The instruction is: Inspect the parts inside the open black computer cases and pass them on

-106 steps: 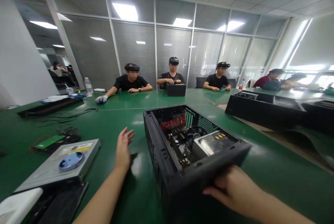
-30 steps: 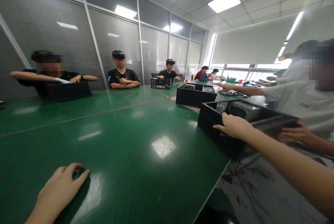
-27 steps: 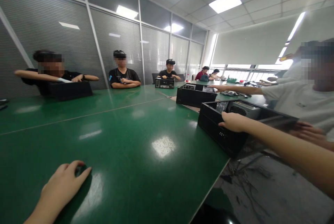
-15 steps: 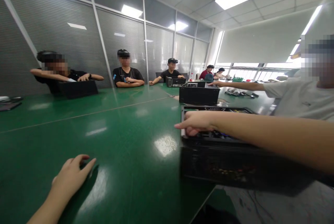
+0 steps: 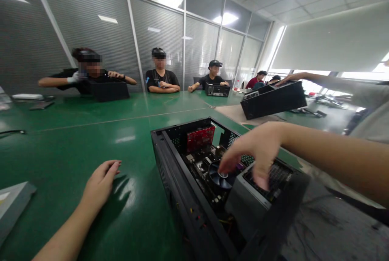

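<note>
An open black computer case (image 5: 179, 180) lies on the green table (image 5: 91, 131) right in front of me. Inside it I see a red card (image 5: 200, 137), a round cooler fan (image 5: 220, 174) and a grey power supply (image 5: 252, 200). My right hand (image 5: 257, 149) hovers over the case, fingers spread and hanging down above the fan and the power supply, holding nothing. My left hand (image 5: 101, 182) rests flat on the table to the left of the case, fingers stretched out.
A grey optical drive (image 5: 12, 204) lies at the left edge. A neighbour's arm (image 5: 316, 78) on the right tilts another black case (image 5: 273, 101). Several people sit along the far side with black cases (image 5: 107, 90). The table's edge runs at right.
The case has come back from the table's right edge to just in front of me, its open side up. My right hand left its rim and now hangs over the inside. My left hand stayed flat.
</note>
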A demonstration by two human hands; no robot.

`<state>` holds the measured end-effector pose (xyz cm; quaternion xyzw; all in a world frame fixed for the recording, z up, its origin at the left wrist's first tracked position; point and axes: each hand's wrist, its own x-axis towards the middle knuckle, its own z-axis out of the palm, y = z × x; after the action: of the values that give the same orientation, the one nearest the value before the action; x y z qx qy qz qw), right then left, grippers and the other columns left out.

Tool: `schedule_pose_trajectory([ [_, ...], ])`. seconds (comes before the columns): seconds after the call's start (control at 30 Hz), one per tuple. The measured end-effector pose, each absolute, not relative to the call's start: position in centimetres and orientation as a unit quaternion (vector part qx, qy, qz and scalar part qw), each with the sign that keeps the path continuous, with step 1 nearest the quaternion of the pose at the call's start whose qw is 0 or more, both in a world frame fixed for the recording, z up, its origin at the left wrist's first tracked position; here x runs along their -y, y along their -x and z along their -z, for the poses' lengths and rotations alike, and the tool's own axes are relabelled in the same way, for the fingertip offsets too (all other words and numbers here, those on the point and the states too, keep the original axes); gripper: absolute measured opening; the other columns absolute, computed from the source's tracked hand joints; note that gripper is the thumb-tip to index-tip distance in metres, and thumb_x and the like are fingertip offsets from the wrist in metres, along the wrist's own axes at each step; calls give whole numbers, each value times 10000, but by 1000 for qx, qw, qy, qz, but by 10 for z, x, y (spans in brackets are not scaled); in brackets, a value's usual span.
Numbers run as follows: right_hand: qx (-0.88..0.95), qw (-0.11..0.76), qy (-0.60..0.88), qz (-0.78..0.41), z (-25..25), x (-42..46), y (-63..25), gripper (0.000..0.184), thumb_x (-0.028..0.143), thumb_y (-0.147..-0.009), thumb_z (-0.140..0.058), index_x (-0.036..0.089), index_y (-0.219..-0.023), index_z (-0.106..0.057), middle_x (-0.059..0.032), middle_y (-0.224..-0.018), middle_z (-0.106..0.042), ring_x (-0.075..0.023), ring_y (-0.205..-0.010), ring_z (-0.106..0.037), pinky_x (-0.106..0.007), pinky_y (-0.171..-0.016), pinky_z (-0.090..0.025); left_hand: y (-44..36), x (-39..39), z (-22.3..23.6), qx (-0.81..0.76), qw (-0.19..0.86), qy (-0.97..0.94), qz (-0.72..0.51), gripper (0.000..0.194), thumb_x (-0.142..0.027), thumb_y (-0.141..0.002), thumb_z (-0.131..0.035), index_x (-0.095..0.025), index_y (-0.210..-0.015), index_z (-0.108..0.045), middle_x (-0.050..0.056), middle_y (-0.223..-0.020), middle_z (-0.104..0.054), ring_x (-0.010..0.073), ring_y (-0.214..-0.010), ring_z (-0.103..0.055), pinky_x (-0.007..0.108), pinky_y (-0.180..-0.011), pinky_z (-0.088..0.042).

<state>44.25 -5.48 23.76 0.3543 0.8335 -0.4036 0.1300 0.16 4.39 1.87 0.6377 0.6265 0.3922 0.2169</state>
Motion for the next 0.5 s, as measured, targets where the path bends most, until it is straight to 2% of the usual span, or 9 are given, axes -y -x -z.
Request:
schedule_pose_trajectory([
  [0.07, -861, 167, -306, 370, -229, 82, -445, 1011, 475, -376, -940, 98, -1265, -639, -152, -1234, -628, -301, -1044, -628, -375, -900, -494, -2, -44, -15, -616, 209, -653, -387, 558, -632, -888, -391, -187, -1141, -612, 84, -1142, -668, 258, -989, -651, 401, -919, -490],
  [0.1, -882, 156, -302, 326, -223, 93, -445, 1025, 458, -371, -933, 108, -1285, -629, -163, -1262, -598, -326, -1057, -609, -406, -910, -483, -1, -45, -12, -611, 201, -662, -385, 553, -627, -894, -392, -186, -1144, -613, 86, -1144, -665, 260, -1002, -645, 399, -920, -490],
  [0.2, -919, 100, -281, 258, -200, 117, -438, 877, 407, -493, -847, 159, -1302, -616, -128, -1186, -621, -305, -989, -602, -463, -958, -426, 1, -47, -3, -597, 173, -684, -382, 525, -593, -913, -400, -180, -1155, -615, 91, -1160, -653, 263, -1056, -620, 388, -939, -480],
  [0.33, -934, 111, -192, 279, -191, 130, -416, 713, 396, -579, -790, 174, -1241, -642, -92, -1043, -691, -265, -873, -612, -505, -1032, -338, 4, -51, 2, -589, 166, -683, -399, 490, -562, -921, -421, -176, -1151, -616, 86, -1152, -650, 249, -1033, -622, 368, -926, -483],
  [0.4, -938, 140, -160, 273, -201, 130, -405, 757, 414, -618, -797, 184, -1314, -608, -116, -1100, -690, -289, -927, -612, -513, -1035, -338, 5, -50, 1, -592, 172, -672, -411, 487, -563, -921, -421, -175, -1143, -615, 83, -1131, -657, 237, -967, -638, 366, -900, -492],
  [0.5, -915, 146, -128, 353, -225, 108, -396, 923, 419, -723, -780, 185, -1520, -378, -142, -1327, -602, -279, -1132, -590, -418, -1038, -396, 4, -45, -4, -591, 182, -662, -423, 489, -574, -917, -421, -176, -1122, -617, 82, -1122, -664, 228, -907, -650, 372, -879, -500],
])
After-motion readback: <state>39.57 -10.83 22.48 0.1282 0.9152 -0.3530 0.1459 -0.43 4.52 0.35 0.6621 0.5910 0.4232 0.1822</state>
